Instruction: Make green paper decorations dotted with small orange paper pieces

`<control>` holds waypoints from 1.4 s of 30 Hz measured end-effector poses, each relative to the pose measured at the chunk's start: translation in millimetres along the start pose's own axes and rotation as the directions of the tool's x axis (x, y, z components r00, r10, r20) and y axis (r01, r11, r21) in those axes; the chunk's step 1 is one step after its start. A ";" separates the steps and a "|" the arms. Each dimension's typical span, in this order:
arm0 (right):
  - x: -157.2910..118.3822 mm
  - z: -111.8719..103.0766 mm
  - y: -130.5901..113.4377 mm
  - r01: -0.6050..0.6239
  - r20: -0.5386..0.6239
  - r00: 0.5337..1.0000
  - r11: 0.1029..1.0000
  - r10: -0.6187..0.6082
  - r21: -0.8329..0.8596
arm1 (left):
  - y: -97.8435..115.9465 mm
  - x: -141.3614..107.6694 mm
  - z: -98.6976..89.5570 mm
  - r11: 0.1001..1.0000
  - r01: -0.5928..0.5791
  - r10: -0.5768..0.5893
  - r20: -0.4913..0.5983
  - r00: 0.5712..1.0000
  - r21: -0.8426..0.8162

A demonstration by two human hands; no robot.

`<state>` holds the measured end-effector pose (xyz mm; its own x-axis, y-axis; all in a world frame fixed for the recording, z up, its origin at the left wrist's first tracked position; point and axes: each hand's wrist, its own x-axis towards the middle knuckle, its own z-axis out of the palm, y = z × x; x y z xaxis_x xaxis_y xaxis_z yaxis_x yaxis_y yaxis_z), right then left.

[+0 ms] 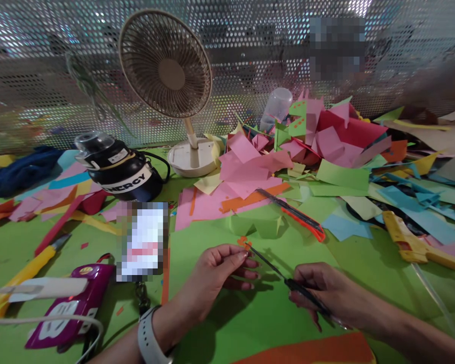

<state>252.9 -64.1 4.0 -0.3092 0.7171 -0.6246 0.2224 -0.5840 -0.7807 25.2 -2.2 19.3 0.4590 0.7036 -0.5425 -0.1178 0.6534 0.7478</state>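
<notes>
My left hand (223,270) is closed in a pinch on a small orange paper cutout (244,243), its lower fingers loosely curled. In my right hand (322,290) is a long, slim metal tool with a black grip (299,289). Its thin tip meets the orange cutout at my left fingertips; whether it is tweezers or narrow scissors I cannot tell. Both hands are just above a large green paper sheet (227,328). Beyond them stands a folded light-green paper piece (256,225). A dark, slim tool edged in orange-red (303,220) lies behind my right hand.
A desk fan (170,76) and a black bottle (123,169) stand near a perforated metal screen (235,45). Pink paper scraps (250,162) pile up behind. A yellow glue gun (405,240) lies right; a yellow cutter (30,270) and a purple device with cables (74,303) lie left.
</notes>
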 end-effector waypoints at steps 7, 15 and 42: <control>-0.2 -1.7 1.9 0.002 -0.001 1.000 1.000 -0.002 0.002 | -0.1 0.7 0.1 1.000 -0.004 0.004 0.001 1.000 -0.003; 1.3 -1.6 5.3 0.003 0.003 1.000 1.000 -0.003 0.007 | -0.6 -0.2 -0.9 1.000 -0.005 0.005 0.006 1.000 0.006; -2.9 2.2 -5.7 -0.041 -0.020 0.999 0.999 0.040 -0.018 | -1.3 0.4 -1.2 1.000 -0.005 0.005 -0.002 1.000 0.017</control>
<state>250.5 -63.8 10.2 -0.2816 0.7004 -0.6559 0.2510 -0.6059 -0.7549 24.5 -2.5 17.6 0.4571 0.7071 -0.5395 -0.1054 0.6453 0.7566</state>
